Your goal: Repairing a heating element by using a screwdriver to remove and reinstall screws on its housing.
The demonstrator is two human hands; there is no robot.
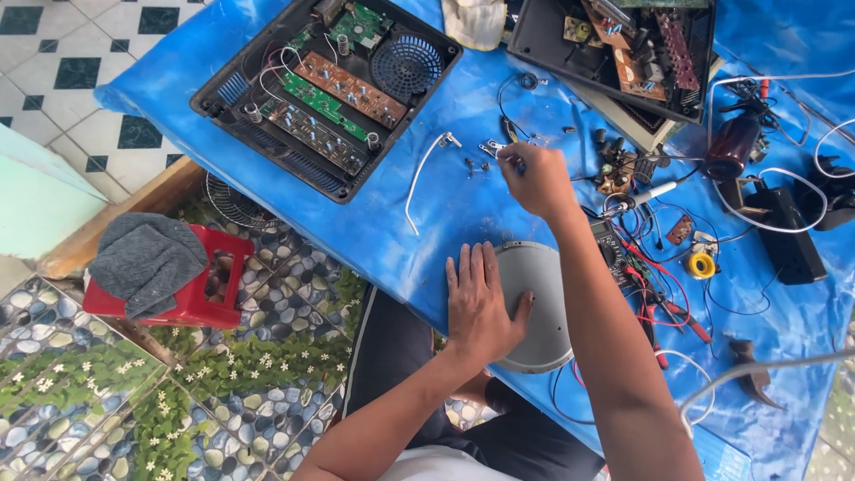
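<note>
My left hand [481,303] lies flat, fingers spread, on a round grey metal disc [540,276] near the front edge of the blue-covered table [392,232]. My right hand [534,176] reaches further back, fingertips pinched over small screws and metal bits [476,164]; whether it holds one is too small to tell. A white cable [423,176] lies just left of those bits.
An opened black appliance housing [325,89] with circuit boards and a fan grille sits at the back left. Another opened unit [623,49] is at the back right. Wires, a multimeter, a yellow tape roll [702,264] and black adapters clutter the right. A red stool [187,285] stands on the floor.
</note>
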